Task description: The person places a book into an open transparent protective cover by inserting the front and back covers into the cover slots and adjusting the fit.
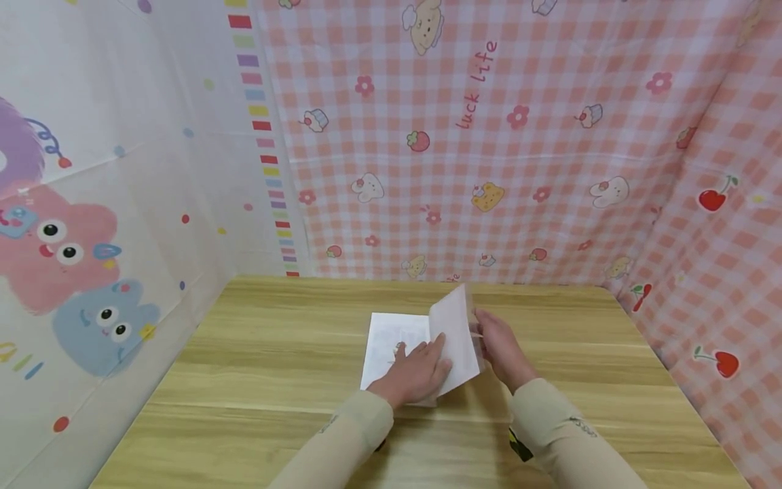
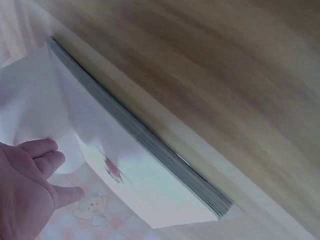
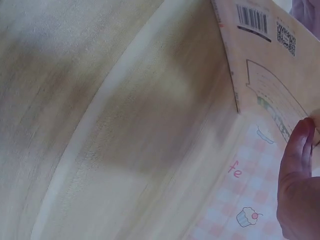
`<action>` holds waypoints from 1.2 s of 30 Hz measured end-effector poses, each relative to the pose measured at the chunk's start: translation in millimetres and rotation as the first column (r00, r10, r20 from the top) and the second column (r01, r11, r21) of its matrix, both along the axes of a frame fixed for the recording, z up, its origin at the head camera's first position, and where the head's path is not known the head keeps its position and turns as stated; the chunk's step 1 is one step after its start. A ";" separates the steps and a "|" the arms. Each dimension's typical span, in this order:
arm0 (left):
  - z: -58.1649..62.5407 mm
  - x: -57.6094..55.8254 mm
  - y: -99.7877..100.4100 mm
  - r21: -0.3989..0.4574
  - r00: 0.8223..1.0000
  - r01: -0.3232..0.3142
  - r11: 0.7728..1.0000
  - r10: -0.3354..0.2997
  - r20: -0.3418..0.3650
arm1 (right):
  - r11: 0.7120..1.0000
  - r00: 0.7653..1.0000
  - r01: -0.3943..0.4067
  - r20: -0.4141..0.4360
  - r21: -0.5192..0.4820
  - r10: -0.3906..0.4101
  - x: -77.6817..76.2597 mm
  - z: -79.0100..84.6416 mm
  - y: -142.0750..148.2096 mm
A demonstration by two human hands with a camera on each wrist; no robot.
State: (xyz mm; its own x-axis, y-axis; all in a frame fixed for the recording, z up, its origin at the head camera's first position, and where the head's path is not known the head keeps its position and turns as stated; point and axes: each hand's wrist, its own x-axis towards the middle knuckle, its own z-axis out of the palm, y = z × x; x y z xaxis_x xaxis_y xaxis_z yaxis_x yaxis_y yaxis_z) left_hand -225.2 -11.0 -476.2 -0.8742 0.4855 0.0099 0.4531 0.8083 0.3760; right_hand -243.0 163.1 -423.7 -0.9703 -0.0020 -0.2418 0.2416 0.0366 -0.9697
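A book (image 1: 397,333) lies open on the wooden table, with a small printed picture on its white left page. Its right-hand leaf or cover (image 1: 455,339) stands raised at a slant, and a translucent strip (image 1: 474,339) runs along its outer edge. My left hand (image 1: 418,373) rests over the fold with fingers spread and fairly straight, touching the raised side. At the outer edge, my right hand (image 1: 501,346) holds the raised side, its fingers against the outer face. A barcode (image 3: 253,19) and a QR code show on that face in the right wrist view. The thick page block (image 2: 150,137) shows in the left wrist view.
The wooden table (image 1: 263,373) meets a pink checked cloth (image 1: 550,156) at the back and right. A white cartoon-print cloth (image 1: 159,204) hangs at the left. Partly hidden beside my right sleeve is a dark green and yellow item (image 1: 519,445).
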 end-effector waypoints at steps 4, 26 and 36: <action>6.1 -0.4 3.1 0.065 0.999 -0.013 0.998 0.011 0.030 | 0.998 0.999 -0.037 -0.006 -0.057 0.037 -2.1 -2.0 -0.1; 43.1 -9.9 -10.7 0.342 0.981 -0.158 0.926 0.110 0.157 | 0.960 0.963 -0.226 -0.108 0.167 0.246 11.2 -27.1 -30.0; 44.1 -17.2 -18.3 0.386 0.975 -0.219 0.896 0.191 0.111 | 0.920 0.932 -0.299 -0.128 0.254 0.338 17.3 -39.2 -35.7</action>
